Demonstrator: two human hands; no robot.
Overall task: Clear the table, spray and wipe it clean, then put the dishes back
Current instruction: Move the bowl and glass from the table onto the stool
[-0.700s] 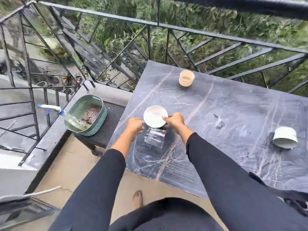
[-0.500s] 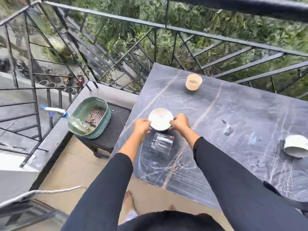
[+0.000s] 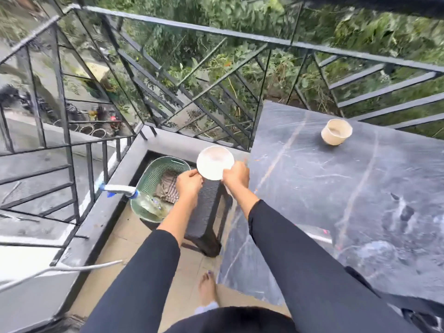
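Head view | your left hand (image 3: pixel 189 183) and right hand (image 3: pixel 235 175) pinched the white bowl (image 3: pixel 213 162) at opposite rim edges | it hung above the stool (image 3: pixel 206 205) beside the table (image 3: pixel 336 188) | judged rigid, light, breakable: grip the rim.

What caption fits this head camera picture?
Left hand and right hand hold a white bowl beside the dark table.

Glossy dark stone-look table (image 3: pixel 336 200); woven plastic basket (image 3: pixel 146 179); striped cloth (image 3: pixel 168 188); smooth matt white bowl (image 3: pixel 213 162); painted metal railing (image 3: pixel 192 27).
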